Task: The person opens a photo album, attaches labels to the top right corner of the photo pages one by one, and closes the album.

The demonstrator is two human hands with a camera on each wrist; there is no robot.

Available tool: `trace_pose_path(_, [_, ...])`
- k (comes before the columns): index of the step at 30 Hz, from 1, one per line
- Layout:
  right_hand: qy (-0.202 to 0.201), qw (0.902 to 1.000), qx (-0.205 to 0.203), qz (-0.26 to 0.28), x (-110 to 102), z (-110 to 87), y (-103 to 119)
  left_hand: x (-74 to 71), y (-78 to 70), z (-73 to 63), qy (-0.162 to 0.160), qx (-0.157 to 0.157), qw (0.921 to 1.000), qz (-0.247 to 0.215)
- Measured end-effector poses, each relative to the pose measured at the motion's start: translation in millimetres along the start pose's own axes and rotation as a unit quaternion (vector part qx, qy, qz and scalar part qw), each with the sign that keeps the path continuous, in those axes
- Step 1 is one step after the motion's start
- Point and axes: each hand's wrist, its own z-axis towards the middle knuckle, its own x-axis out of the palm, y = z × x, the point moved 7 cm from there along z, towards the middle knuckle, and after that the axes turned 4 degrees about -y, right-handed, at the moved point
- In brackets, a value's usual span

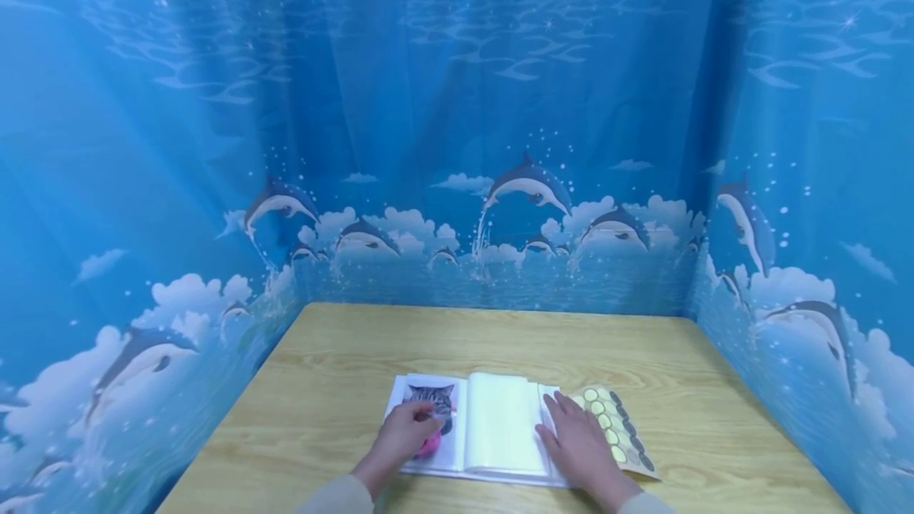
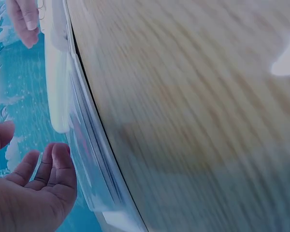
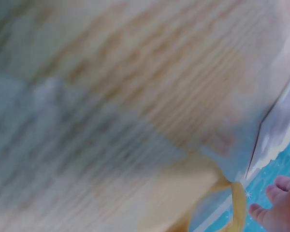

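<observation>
An open album or book (image 1: 500, 427) with white pages lies near the front of the table. Its left page carries a picture of a grey striped cat (image 1: 437, 397) and a pink shape (image 1: 428, 445), partly covered by my left hand (image 1: 407, 431). In the left wrist view that hand's fingers are loosely bent, the thumb apart from them, and no object shows between. My right hand (image 1: 577, 439) lies over the book's right edge with fingers extended. Beside it is a sheet (image 1: 605, 419) with rows of pale yellow circles and dark discs, partly hidden by the hand.
Light wood-grain table (image 1: 400, 339) surrounds the book. Blue curtains (image 1: 428, 101) printed with dolphins and clouds stand along the table's back and both sides. A curved yellowish edge (image 3: 238, 205) shows blurred in the right wrist view.
</observation>
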Motion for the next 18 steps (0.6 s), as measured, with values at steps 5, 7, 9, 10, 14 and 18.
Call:
trace_pose_path(5, [-0.018, 0.9998, 0.011, 0.000, -9, 2.5, -7, 13.9, -7.3, 5.7, 0.007, 0.026, 0.9996, 0.003])
trace_pose_path(7, [-0.022, 0.9996, 0.016, -0.002, -12, 4.4, -12, 19.8, -9.9, 7.9, 0.011, 0.018, 0.9997, -0.006])
trace_pose_path(9, [-0.024, 0.9995, 0.022, -0.001, -16, 5.3, -18, 25.9, -12.9, 10.2, 0.015, 0.010, 0.9998, -0.006])
trace_pose_path(10, [-0.025, 0.9994, 0.025, -0.001, -18, 5.3, -21, 28.8, -14.9, 11.3, 0.017, 0.005, 0.9998, -0.008])
trace_pose_path(14, [-0.022, 0.9991, 0.036, 0.003, -25, 2.0, -35, 39.0, -27.8, 13.4, 0.021, 0.024, 0.9995, 0.004])
trace_pose_path(18, [-0.016, 0.9982, 0.056, 0.013, -32, -2.0, -51, 49.8, -42.3, 12.8, 0.025, 0.054, 0.9982, 0.006])
